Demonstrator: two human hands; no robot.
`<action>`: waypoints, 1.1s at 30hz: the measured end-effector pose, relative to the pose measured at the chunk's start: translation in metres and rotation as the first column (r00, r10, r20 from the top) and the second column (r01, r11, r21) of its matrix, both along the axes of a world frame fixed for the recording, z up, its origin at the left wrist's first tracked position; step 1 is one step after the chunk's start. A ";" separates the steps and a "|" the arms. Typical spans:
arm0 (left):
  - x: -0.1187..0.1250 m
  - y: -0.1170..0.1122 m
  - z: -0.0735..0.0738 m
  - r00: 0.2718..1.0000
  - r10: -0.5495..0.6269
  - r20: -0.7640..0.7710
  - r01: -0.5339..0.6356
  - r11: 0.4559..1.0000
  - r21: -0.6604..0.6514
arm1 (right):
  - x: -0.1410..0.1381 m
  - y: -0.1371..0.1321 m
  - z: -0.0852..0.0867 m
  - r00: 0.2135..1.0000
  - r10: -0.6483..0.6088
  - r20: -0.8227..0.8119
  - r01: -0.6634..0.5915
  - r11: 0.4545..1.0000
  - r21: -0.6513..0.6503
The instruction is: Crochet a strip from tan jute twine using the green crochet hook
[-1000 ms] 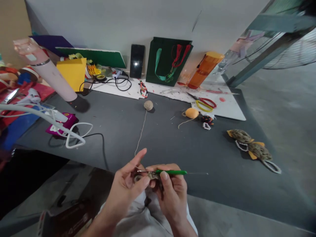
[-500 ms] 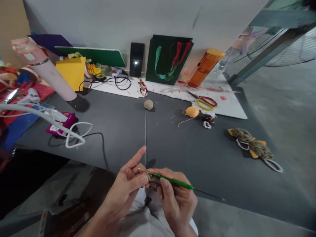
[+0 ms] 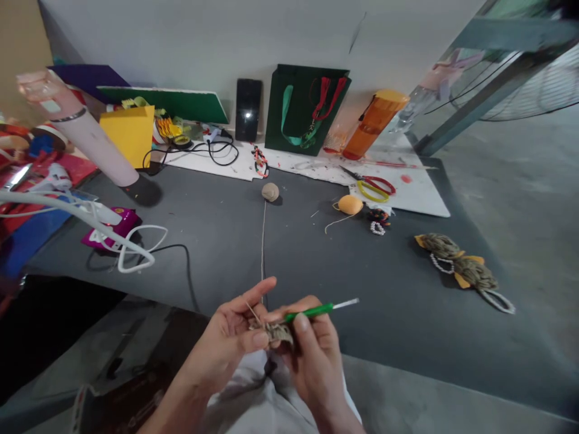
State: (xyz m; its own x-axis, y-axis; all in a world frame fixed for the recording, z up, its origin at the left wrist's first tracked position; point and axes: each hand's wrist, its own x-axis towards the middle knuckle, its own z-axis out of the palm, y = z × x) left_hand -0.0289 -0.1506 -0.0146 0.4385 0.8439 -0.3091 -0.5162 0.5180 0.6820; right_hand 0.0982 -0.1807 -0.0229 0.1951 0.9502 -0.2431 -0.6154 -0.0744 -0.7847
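Note:
Close to my body, my left hand (image 3: 226, 337) pinches a small olive-grey crochet piece (image 3: 278, 333) between thumb and fingers, its index finger stretched up with yarn over it. My right hand (image 3: 316, 349) grips a green-handled crochet hook (image 3: 312, 312), whose free end points up to the right; the working tip is hidden at the stitches. From the left hand a strand of yarn (image 3: 263, 241) runs up the table to a small beige ball of yarn (image 3: 270, 192).
On the grey table (image 3: 217, 223) lie scissors (image 3: 373, 185), an orange yarn ball (image 3: 350, 205) and a finished-looking crocheted piece (image 3: 456, 259) at right. A pink bottle (image 3: 90, 132), white cable (image 3: 136, 256), phone (image 3: 248, 110), green bag (image 3: 305, 108) and orange bottle (image 3: 375, 125) stand or lie around.
The hook's free end has swung from pointing down-right to pointing up-right as my right hand turned. More of the crochet piece shows between the hands. The left index finger has dipped slightly.

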 end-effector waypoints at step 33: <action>0.005 0.008 0.008 0.991 0.124 0.042 -0.115 0.980 -0.164 | 0.006 0.013 -0.006 0.760 -0.354 0.545 0.004 0.841 0.541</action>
State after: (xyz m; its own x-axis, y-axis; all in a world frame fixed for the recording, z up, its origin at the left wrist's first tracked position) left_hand -0.0234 -0.1422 -0.0069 0.3563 0.8322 -0.4248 -0.6133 0.5513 0.5656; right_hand 0.1043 -0.1674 -0.0286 0.3099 0.8297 0.4642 0.0421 0.4758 -0.8785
